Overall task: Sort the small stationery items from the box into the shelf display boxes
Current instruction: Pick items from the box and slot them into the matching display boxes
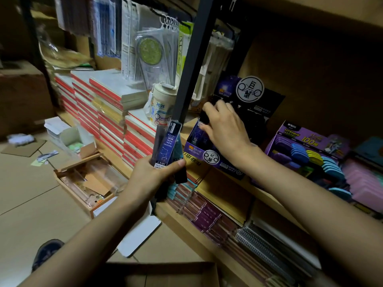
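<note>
Wooden shelf [275, 198] bears purple display box [219, 162] beside eraser box [310, 150].

Your right hand [226, 125] holds a packet [205, 116] in the display box [209, 156] on the shelf [261, 190]; the eraser box [290, 137] sits just right of it; your left hand [152, 176] holds a bundle [165, 141] before the post [186, 79]; notebook stacks [112, 121] lie left of the post.

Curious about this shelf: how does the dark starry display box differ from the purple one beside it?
The dark starry box is navy-black with white round emblems; the purple box is lilac with a yellow "100". The dark starry box holds dark packs; the purple box, rows of blue, yellow and teal pieces. The right hand reaches into the dark starry box; the purple box is untouched. Both stand open on one shelf.
</note>
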A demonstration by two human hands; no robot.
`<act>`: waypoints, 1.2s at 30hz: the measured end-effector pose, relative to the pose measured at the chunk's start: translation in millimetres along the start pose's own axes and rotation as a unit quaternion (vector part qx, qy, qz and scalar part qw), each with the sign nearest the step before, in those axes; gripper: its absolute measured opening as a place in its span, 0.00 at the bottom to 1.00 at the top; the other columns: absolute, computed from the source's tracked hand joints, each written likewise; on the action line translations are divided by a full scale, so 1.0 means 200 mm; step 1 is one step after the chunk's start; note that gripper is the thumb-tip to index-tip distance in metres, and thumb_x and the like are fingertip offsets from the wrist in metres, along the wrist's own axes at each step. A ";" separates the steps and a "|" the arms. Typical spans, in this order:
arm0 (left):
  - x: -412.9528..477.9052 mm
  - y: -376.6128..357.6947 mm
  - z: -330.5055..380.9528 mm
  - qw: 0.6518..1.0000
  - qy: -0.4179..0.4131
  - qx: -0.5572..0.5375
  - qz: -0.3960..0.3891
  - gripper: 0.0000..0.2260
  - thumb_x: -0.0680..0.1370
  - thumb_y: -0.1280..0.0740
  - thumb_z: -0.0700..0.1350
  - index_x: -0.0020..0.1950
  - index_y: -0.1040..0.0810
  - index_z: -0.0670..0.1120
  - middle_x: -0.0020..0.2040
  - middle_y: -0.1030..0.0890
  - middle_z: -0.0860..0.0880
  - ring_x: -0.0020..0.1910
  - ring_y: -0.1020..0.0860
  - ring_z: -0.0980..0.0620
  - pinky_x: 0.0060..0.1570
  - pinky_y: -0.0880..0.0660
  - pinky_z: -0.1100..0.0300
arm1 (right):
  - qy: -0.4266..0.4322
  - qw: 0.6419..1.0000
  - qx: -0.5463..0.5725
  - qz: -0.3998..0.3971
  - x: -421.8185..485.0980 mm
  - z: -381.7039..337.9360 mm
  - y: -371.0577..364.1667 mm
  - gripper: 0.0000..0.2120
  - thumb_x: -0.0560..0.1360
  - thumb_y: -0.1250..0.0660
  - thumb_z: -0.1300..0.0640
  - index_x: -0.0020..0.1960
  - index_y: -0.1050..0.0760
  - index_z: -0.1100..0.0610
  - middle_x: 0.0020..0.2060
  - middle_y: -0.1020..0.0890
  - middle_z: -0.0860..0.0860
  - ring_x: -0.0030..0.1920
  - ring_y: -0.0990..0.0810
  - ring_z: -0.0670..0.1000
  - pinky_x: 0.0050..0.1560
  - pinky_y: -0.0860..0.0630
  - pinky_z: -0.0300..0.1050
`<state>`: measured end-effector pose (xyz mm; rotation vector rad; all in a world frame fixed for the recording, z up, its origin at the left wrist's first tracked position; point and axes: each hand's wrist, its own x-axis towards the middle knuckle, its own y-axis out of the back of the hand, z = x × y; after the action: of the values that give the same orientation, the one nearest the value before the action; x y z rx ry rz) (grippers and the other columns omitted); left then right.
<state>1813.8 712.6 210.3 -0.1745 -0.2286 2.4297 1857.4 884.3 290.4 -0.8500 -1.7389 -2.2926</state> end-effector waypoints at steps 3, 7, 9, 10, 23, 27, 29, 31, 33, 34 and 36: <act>0.00 -0.01 -0.01 1.000 0.002 -0.006 0.003 0.13 0.69 0.27 0.49 0.49 0.23 0.44 0.28 0.19 0.55 0.25 0.21 0.60 0.22 0.29 0.69 | -0.002 1.000 -0.029 0.011 0.02 0.00 0.03 0.16 0.76 0.34 0.52 0.59 0.28 0.61 0.58 0.30 0.58 0.56 0.29 0.58 0.52 0.27 0.49; 0.00 -0.04 0.00 0.999 -0.001 -0.045 -0.003 0.14 0.68 0.27 0.48 0.49 0.24 0.44 0.28 0.19 0.55 0.25 0.21 0.60 0.22 0.29 0.69 | -0.010 0.999 0.038 0.028 -0.10 -0.06 0.06 0.14 0.78 0.38 0.55 0.60 0.29 0.61 0.57 0.29 0.58 0.56 0.28 0.55 0.53 0.27 0.47; 0.00 -0.06 0.00 0.997 0.000 -0.076 -0.003 0.14 0.68 0.27 0.48 0.50 0.23 0.45 0.29 0.18 0.54 0.27 0.21 0.60 0.24 0.28 0.69 | -0.054 0.980 0.189 -0.005 -0.23 -0.13 0.04 0.09 0.79 0.39 0.54 0.54 0.26 0.59 0.50 0.25 0.54 0.50 0.26 0.49 0.49 0.28 0.43; 0.00 -0.06 0.00 0.996 0.001 -0.088 -0.007 0.14 0.69 0.27 0.47 0.51 0.23 0.45 0.29 0.19 0.53 0.27 0.21 0.60 0.24 0.29 0.69 | -0.098 0.955 0.276 -0.052 -0.28 -0.16 0.04 0.09 0.79 0.39 0.52 0.51 0.25 0.57 0.45 0.22 0.51 0.45 0.24 0.45 0.46 0.28 0.39; 0.01 -0.07 -0.03 0.997 -0.014 -0.071 -0.025 0.13 0.73 0.31 0.47 0.50 0.22 0.39 0.27 0.20 0.54 0.25 0.23 0.60 0.23 0.31 0.71 | -0.261 0.779 0.569 -0.029 -0.40 -0.10 0.07 0.05 0.75 0.33 0.60 0.45 0.20 0.51 0.35 0.18 0.47 0.34 0.22 0.39 0.35 0.26 0.33; 0.05 -0.04 -0.05 0.999 -0.013 -0.053 0.003 0.16 0.75 0.32 0.48 0.57 0.23 0.39 0.32 0.18 0.55 0.29 0.21 0.61 0.27 0.27 0.70 | -0.198 0.897 0.395 0.017 -0.30 0.12 0.19 0.06 0.77 0.34 0.55 0.51 0.19 0.52 0.39 0.18 0.43 0.35 0.23 0.40 0.38 0.27 0.36; 0.06 -0.02 -0.05 0.999 -0.013 -0.048 0.016 0.17 0.75 0.32 0.50 0.58 0.25 0.40 0.36 0.17 0.54 0.32 0.20 0.61 0.30 0.25 0.69 | -0.155 0.936 0.314 0.028 -0.24 0.19 0.24 0.09 0.77 0.35 0.55 0.54 0.20 0.54 0.42 0.19 0.43 0.40 0.22 0.40 0.42 0.27 0.33; 0.06 -0.01 -0.06 0.999 -0.008 -0.050 0.016 0.17 0.76 0.33 0.50 0.58 0.25 0.40 0.38 0.18 0.53 0.32 0.20 0.61 0.30 0.25 0.69 | -0.118 0.960 0.250 0.036 -0.18 0.22 0.28 0.11 0.77 0.35 0.55 0.56 0.20 0.57 0.46 0.18 0.47 0.46 0.22 0.43 0.45 0.27 0.33; 0.06 -0.01 -0.06 0.999 -0.001 -0.049 0.015 0.16 0.76 0.33 0.50 0.58 0.26 0.41 0.39 0.18 0.52 0.32 0.20 0.61 0.29 0.25 0.69 | -0.082 0.977 0.195 0.025 -0.13 0.23 0.29 0.12 0.77 0.35 0.56 0.57 0.21 0.60 0.50 0.17 0.52 0.51 0.21 0.48 0.51 0.27 0.38; 0.06 -0.01 -0.06 0.999 0.001 -0.050 0.015 0.15 0.77 0.34 0.50 0.58 0.26 0.41 0.38 0.18 0.52 0.31 0.20 0.60 0.28 0.25 0.68 | -0.067 0.982 0.178 0.015 -0.10 0.22 0.28 0.12 0.77 0.35 0.56 0.57 0.21 0.60 0.51 0.17 0.53 0.52 0.21 0.50 0.53 0.27 0.40; 0.07 -0.01 -0.06 0.999 -0.001 -0.051 0.010 0.12 0.78 0.34 0.48 0.57 0.26 0.43 0.36 0.18 0.53 0.31 0.20 0.60 0.29 0.26 0.68 | -0.043 0.985 0.165 -0.006 -0.08 0.21 0.26 0.11 0.78 0.36 0.57 0.57 0.21 0.60 0.51 0.17 0.55 0.53 0.21 0.51 0.54 0.27 0.42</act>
<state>1807.5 724.4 197.5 -0.2203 -0.3546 2.4402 1907.5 902.2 334.4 -0.8834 -2.0854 -1.9173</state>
